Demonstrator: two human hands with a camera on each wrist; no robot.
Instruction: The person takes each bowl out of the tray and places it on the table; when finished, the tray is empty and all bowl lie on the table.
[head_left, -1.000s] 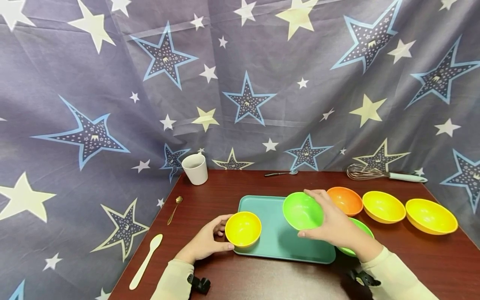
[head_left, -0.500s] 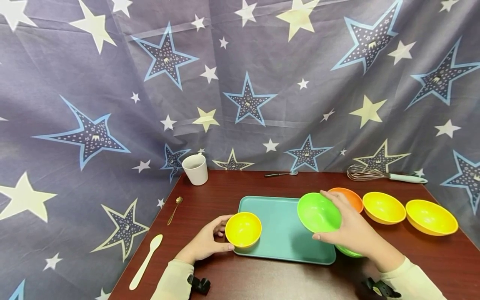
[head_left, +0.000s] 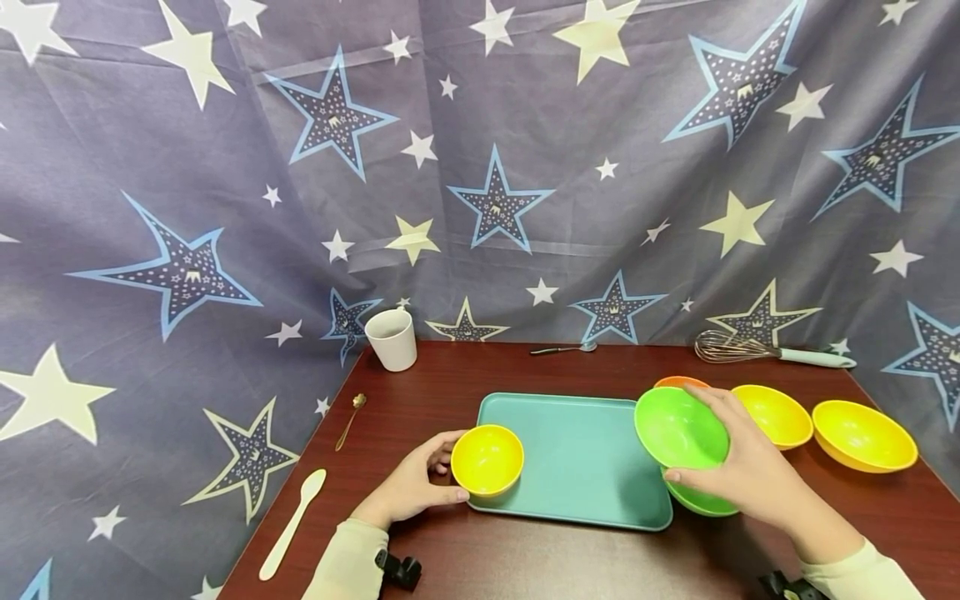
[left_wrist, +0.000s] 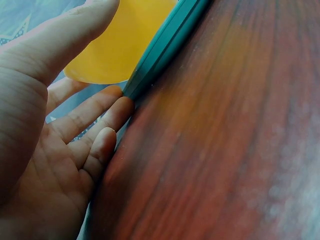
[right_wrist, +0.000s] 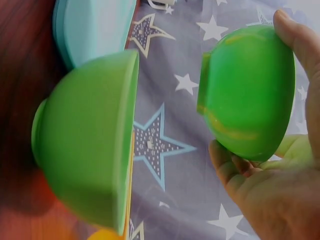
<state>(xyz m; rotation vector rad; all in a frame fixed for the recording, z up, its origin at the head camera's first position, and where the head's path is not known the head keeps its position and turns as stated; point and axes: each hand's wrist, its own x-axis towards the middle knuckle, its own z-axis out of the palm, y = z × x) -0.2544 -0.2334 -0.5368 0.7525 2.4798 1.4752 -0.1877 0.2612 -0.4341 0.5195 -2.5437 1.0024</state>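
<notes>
My left hand [head_left: 416, 486] holds a small yellow bowl [head_left: 487, 460] by its left side, thumb in front and fingers behind, at the left end of the teal tray [head_left: 577, 454]. In the left wrist view the thumb lies along the yellow bowl [left_wrist: 120, 45]. My right hand [head_left: 757, 471] grips a green bowl [head_left: 681, 427] between thumb and fingers. That bowl is held above a second green bowl [head_left: 701, 500] to the right of the tray. The right wrist view shows a gap between the held bowl [right_wrist: 250, 92] and the larger green one [right_wrist: 87, 142].
An orange bowl [head_left: 681, 382], partly hidden, and two yellow bowls [head_left: 776, 414] [head_left: 864, 435] stand at the right. A whisk [head_left: 772, 350] and a small utensil [head_left: 562, 348] lie at the back. At the left are a white mug [head_left: 392, 339], a gold spoon [head_left: 351, 421] and a cream spoon [head_left: 292, 523].
My right hand has carried the green bowl rightward, from over the tray to over the other green bowl, and it now covers much of the orange bowl. The left hand has stayed in place.
</notes>
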